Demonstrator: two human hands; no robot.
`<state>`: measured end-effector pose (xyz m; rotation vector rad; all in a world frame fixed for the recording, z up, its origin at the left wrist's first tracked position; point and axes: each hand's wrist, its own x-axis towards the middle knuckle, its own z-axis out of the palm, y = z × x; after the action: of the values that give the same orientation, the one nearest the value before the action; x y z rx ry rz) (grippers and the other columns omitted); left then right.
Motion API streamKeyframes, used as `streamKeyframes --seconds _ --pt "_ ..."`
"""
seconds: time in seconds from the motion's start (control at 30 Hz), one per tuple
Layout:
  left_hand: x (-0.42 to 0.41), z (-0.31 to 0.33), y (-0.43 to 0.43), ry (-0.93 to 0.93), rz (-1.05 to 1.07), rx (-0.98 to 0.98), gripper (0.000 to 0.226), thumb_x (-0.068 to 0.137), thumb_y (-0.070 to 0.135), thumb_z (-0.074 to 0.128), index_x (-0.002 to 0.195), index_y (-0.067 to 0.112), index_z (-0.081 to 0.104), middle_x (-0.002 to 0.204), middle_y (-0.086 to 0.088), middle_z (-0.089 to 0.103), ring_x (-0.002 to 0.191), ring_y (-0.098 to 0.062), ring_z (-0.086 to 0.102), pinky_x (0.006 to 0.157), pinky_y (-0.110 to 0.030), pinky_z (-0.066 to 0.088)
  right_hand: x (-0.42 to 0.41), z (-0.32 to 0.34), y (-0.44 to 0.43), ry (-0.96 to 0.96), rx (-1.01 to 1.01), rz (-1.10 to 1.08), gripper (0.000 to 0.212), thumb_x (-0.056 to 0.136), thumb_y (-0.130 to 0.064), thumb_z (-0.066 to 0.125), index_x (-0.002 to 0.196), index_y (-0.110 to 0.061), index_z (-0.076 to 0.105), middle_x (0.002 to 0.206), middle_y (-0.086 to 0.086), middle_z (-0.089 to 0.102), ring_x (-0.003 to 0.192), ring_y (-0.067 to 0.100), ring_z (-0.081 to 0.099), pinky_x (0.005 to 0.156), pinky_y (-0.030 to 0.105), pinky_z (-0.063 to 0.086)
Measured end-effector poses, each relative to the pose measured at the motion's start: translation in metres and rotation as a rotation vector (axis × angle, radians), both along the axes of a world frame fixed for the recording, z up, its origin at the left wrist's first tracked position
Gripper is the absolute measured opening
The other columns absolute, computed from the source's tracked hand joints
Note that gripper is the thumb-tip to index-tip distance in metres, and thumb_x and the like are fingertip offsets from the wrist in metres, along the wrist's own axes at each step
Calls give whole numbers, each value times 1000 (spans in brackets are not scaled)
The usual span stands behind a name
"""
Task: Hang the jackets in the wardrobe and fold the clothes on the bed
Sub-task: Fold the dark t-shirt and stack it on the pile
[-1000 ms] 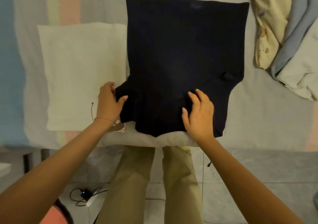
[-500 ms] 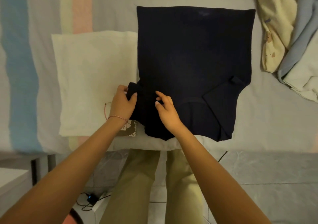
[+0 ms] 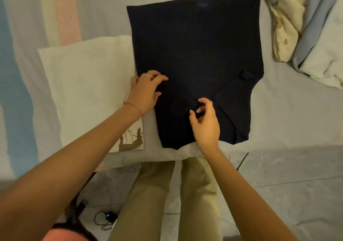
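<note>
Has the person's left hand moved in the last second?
Yes. The left hand has shifted right, off the white folded cloth and onto the dark shirt, where its fingers now press.

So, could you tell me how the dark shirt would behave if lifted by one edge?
Probably floppy: the dark shirt lies flat with a sleeve folded in, so it would likely droop and unfold. It looks thin, so likely light. Pushed, it may bunch.

Shirt on bed, right of towel
</note>
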<state>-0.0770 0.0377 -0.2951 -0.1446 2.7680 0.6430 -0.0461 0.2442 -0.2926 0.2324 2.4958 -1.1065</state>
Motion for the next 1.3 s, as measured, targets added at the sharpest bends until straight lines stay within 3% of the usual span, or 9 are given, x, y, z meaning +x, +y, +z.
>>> streamKeyframes --seconds 0.1,0.2,0.43,0.7,0.83,0.93,1.03,1.17,1.3 --pt "-11 -4 -3 -14 -116 -85 38 86 19 62 123 25 55 127 -2 52 112 -24 50 93 -38 25 -8 -5 -6 86 204 162 33 94 -34 55 125 -25 49 108 -6 47 65 10 52 53 26 44" --pt "-18 -6 -9 -85 -174 -24 23 86 19 63 108 20 59 118 -3 53 98 -27 58 88 -43 44 -15 -10 -10 32 181 221 29 94 -35 55 118 -20 55 112 -2 48 67 13 54 56 29 43" --pt "-33 -5 -12 -209 -230 40 24 85 15 65 107 13 56 118 -6 50 98 -24 55 83 -40 49 -25 -11 -9 8 69 96 18 92 -34 58 87 -17 59 90 -9 50 63 9 51 51 21 34" --pt "-45 1 -16 -267 -25 247 12 83 27 68 89 26 58 100 5 62 108 -15 56 104 -38 35 -18 -19 -8 21 -158 -203 11 93 -20 57 83 -16 55 73 3 60 59 23 58 56 32 48" --pt "-39 -2 -8 -112 32 158 17 83 32 67 94 31 55 96 11 60 106 -12 53 100 -35 19 -16 -19 -3 171 32 -61 5 94 -14 52 92 -17 54 73 -3 57 54 13 50 51 27 42" --pt "-19 -3 1 35 -12 53 45 83 36 65 124 27 49 121 5 55 123 -15 42 109 -41 16 -9 -15 6 295 135 19 8 93 -13 52 100 -16 56 92 -4 58 75 9 54 60 26 44" --pt "24 0 6 215 -96 -61 57 89 40 51 138 15 37 145 -8 34 135 -21 27 112 -42 15 -1 -10 35 417 241 216 32 90 -18 55 122 -13 55 128 3 56 119 18 49 100 32 38" --pt "96 -9 15 27 -471 -122 80 87 60 28 148 10 11 157 -10 9 145 -22 1 116 -41 3 17 -14 106 350 494 526 67 92 -48 42 148 -13 28 156 6 23 145 20 14 119 39 7" --pt "127 -26 24 -166 -652 -255 108 74 76 32 147 8 -11 156 -12 -13 144 -26 -13 115 -46 -1 26 -24 175 120 639 715 86 86 -73 24 152 -18 14 159 1 14 146 20 11 118 42 1"
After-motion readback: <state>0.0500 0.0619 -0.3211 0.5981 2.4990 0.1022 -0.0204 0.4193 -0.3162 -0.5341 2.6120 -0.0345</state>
